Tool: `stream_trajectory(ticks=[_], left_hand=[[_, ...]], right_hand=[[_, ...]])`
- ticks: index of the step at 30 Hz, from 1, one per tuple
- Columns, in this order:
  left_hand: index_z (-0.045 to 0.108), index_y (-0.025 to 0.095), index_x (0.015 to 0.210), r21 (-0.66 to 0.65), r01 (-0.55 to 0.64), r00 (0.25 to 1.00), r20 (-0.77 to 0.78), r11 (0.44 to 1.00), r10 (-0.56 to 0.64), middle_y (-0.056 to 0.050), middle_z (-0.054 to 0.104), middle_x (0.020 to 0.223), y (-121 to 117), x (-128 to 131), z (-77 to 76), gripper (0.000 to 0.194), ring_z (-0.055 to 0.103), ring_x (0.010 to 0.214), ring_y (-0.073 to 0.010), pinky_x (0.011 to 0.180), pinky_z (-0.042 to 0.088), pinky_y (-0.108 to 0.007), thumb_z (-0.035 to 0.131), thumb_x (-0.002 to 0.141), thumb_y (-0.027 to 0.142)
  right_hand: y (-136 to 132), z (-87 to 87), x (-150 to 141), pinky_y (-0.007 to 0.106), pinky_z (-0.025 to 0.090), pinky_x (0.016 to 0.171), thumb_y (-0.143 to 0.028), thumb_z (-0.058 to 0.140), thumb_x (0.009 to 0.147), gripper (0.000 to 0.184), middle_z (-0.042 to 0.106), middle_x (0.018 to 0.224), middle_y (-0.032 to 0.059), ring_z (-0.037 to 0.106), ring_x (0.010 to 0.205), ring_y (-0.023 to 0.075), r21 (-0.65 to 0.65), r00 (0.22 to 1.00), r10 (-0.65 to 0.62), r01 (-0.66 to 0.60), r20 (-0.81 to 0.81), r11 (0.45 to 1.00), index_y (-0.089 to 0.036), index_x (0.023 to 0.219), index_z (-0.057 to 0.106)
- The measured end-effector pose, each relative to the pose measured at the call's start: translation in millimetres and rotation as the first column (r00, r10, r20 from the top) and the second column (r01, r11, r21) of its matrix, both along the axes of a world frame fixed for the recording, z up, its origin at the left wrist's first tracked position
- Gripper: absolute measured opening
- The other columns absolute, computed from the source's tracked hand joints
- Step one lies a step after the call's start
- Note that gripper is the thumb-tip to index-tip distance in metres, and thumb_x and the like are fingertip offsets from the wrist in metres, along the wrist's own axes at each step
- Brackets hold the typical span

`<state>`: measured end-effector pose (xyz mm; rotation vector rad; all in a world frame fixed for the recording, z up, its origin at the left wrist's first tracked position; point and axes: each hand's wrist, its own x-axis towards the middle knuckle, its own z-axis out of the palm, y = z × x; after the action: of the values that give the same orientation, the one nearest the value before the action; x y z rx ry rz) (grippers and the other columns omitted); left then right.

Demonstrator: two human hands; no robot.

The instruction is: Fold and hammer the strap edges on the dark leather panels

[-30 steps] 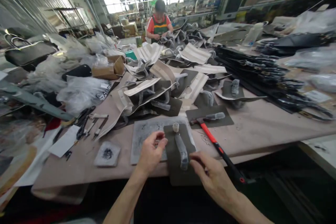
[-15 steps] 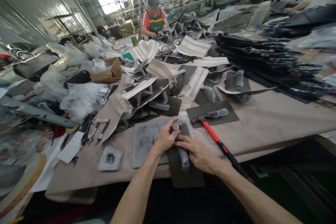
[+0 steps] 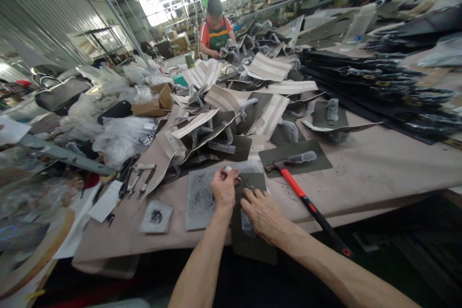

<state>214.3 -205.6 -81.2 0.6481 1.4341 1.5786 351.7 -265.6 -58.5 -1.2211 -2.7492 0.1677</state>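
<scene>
My left hand (image 3: 224,190) is closed around a short metal punch (image 3: 227,170), held tilted above the worn grey pad (image 3: 200,202). Beside it my right hand (image 3: 265,214) lies with fingers spread on a dark olive bag panel (image 3: 254,250). That panel rests partly on the pad and hangs over the table's front edge. A plastic-wrapped handle (image 3: 247,224) on it is partly hidden by my right hand. Small metal bits (image 3: 249,185) show on the panel near my fingertips. To the right, a hammer (image 3: 306,202) with a red and black handle rests its head on another olive panel (image 3: 317,159).
A small pad with dark bits (image 3: 156,216) lies left, near several hand tools (image 3: 142,180). Heaped bag panels (image 3: 231,101) cover the table's middle. Black bag pieces (image 3: 368,86) are stacked right. Across the table a person (image 3: 216,31) handles pieces. Plastic bags (image 3: 119,139) crowd the left.
My left hand has lifted the punch off the panel and tilted it, moving left. My right hand has come away from the punch and now lies flat on the panel.
</scene>
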Motion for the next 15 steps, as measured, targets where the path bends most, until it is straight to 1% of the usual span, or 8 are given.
stream_trajectory(ticks=[1,3,6,8,9,11,13,15], left_hand=[[0.061,0.014,0.097,0.030,-0.070,0.997,0.034,0.997,0.069,-0.002,0.071,0.078,-1.6,-2.7,8.1,0.043,0.069,0.067,-0.0152,0.061,0.055,-0.024,0.081,0.068,0.040],[0.060,0.014,0.099,0.121,-0.153,0.988,0.043,0.981,0.149,-0.003,0.072,0.083,-8.5,-13.1,31.8,0.044,0.071,0.071,-0.0152,0.065,0.057,-0.025,0.081,0.070,0.040],[0.059,0.015,0.103,0.244,-0.140,0.987,-0.039,0.960,0.154,-0.006,0.074,0.090,-26.4,-31.5,70.3,0.044,0.073,0.074,-0.0160,0.068,0.060,-0.026,0.080,0.075,0.041],[0.057,0.016,0.108,0.273,-0.076,0.987,-0.116,0.959,0.111,-0.008,0.074,0.096,-38.1,-38.8,84.3,0.044,0.075,0.077,-0.0182,0.068,0.061,-0.028,0.077,0.080,0.044],[0.056,0.016,0.110,0.264,-0.035,0.986,-0.147,0.964,0.076,-0.009,0.074,0.099,-42.2,-40.4,85.7,0.045,0.075,0.078,-0.0191,0.067,0.062,-0.028,0.076,0.082,0.045],[0.054,0.016,0.114,0.207,0.043,0.986,-0.168,0.977,-0.007,-0.010,0.074,0.101,-45.2,-40.5,77.7,0.047,0.075,0.079,-0.0202,0.065,0.062,-0.029,0.074,0.083,0.045],[0.053,0.016,0.118,0.133,0.099,0.988,-0.129,0.986,-0.082,-0.010,0.074,0.101,-41.2,-38.5,60.4,0.049,0.075,0.077,-0.0200,0.062,0.062,-0.028,0.074,0.083,0.043],[0.052,0.015,0.119,0.073,0.141,0.988,-0.075,0.987,-0.135,-0.009,0.073,0.099,-32.4,-35.3,41.4,0.050,0.074,0.074,-0.0191,0.060,0.060,-0.026,0.075,0.082,0.040]], right_hand=[[-1.1,3.5,-1.5,0.041,0.039,0.081,-0.014,0.048,0.089,0.020,0.062,0.119,0.0157,0.054,0.096,0.0285,0.030,1.000,-0.025,0.025,0.009,0.999,-0.017,0.101,0.063],[-2.3,13.5,-2.7,0.041,0.038,0.079,-0.017,0.049,0.089,0.015,0.064,0.106,0.0161,0.056,0.093,0.0294,0.060,0.994,-0.109,0.109,0.005,0.992,-0.017,0.094,0.063],[0.2,31.3,-0.9,0.037,0.036,0.068,-0.018,0.049,0.088,0.010,0.064,0.088,0.0135,0.061,0.080,0.0274,0.024,0.956,-0.294,0.294,0.002,0.955,-0.017,0.087,0.059],[3.0,39.1,1.2,0.035,0.034,0.062,-0.021,0.047,0.091,0.011,0.066,0.083,0.0122,0.063,0.071,0.0251,-0.039,0.915,-0.403,0.402,-0.003,0.915,-0.017,0.092,0.057],[4.0,40.3,2.0,0.034,0.033,0.060,-0.025,0.047,0.094,0.013,0.067,0.081,0.0118,0.064,0.069,0.0247,-0.081,0.892,-0.453,0.451,-0.010,0.889,-0.017,0.095,0.057],[3.8,36.2,2.8,0.032,0.035,0.059,-0.036,0.048,0.096,0.022,0.069,0.079,0.0115,0.067,0.069,0.0258,-0.176,0.845,-0.533,0.519,-0.043,0.837,-0.016,0.103,0.056],[0.7,24.3,2.3,0.033,0.040,0.061,-0.041,0.050,0.096,0.033,0.071,0.081,0.0122,0.069,0.074,0.0277,-0.261,0.818,-0.569,0.532,-0.088,0.805,-0.014,0.116,0.054],[-4.3,9.4,0.5,0.033,0.044,0.065,-0.038,0.048,0.098,0.042,0.073,0.086,0.0129,0.071,0.078,0.0279,-0.314,0.821,-0.557,0.500,-0.124,0.807,-0.012,0.130,0.048]])
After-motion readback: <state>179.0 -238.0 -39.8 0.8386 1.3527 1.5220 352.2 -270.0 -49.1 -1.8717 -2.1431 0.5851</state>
